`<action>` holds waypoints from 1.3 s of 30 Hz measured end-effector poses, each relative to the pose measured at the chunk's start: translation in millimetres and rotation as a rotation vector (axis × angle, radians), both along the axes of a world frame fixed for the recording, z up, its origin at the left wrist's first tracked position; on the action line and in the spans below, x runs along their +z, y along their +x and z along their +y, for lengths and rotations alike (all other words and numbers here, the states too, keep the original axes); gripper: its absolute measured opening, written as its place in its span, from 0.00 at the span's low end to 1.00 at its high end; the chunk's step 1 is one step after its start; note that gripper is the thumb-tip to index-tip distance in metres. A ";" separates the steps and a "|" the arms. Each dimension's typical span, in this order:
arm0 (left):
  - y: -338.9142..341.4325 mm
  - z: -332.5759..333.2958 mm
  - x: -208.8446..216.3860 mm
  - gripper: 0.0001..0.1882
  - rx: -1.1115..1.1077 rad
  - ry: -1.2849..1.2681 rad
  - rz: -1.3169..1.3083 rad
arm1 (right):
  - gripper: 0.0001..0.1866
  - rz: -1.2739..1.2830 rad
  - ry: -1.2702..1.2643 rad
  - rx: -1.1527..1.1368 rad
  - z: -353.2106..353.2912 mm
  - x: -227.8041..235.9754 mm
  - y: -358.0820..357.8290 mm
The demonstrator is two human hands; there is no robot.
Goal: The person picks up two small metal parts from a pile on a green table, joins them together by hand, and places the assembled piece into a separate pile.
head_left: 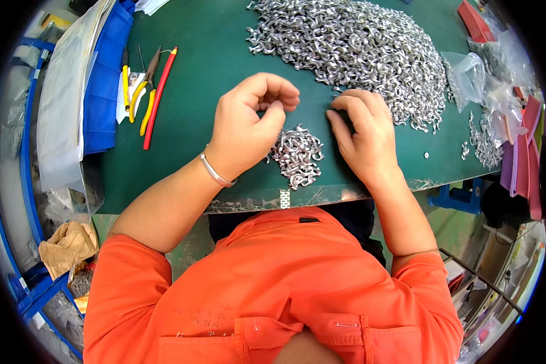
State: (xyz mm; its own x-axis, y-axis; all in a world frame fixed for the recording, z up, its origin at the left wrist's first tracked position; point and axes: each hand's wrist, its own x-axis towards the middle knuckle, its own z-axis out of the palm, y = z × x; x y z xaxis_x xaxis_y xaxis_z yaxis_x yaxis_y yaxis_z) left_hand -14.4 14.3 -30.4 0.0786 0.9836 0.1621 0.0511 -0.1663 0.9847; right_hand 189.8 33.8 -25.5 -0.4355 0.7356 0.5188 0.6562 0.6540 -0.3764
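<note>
A small heap of shiny silver curved metal pieces (297, 155) lies near the table's front edge, between my two hands. My left hand (247, 118), with a silver bangle at the wrist, hovers just above and left of it. Its fingers curl in toward the thumb, and whatever they may hold is hidden. To the right, my right hand (367, 130) rests at the edge of a large pile of similar metal pieces (358, 45). The thumb and bent fingers there stand a little apart, with no piece visible between them.
On the green table (194, 36) at left lie yellow-handled pliers (148, 91) and a red pencil-like stick (160, 100), beside a blue bin (106, 85). Clear plastic bags (467, 76) and a smaller group of metal pieces (485, 142) are at right. A blue stool (458, 197) stands below.
</note>
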 end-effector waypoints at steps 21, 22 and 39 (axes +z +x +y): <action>3.4 3.4 -5.5 0.08 0.076 -0.026 -0.191 | 0.11 0.302 -0.255 0.251 -16.6 17.3 -29.4; 2.3 0.7 -4.9 0.08 0.059 -0.067 -0.159 | 0.11 0.355 -0.200 0.213 -13.3 15.1 -28.0; 0.1 -2.8 3.7 0.08 -0.180 -0.262 -0.255 | 0.17 0.498 -0.129 0.233 -5.4 -6.8 -25.9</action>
State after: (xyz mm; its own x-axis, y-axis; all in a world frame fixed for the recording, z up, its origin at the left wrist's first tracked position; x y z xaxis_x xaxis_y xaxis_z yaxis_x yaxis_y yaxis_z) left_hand -14.2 11.6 -26.7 0.2430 0.9684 -0.0553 -0.2073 0.1076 0.9723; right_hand 163.9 28.4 -32.3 -0.3198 0.7205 0.6154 0.2222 0.6884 -0.6905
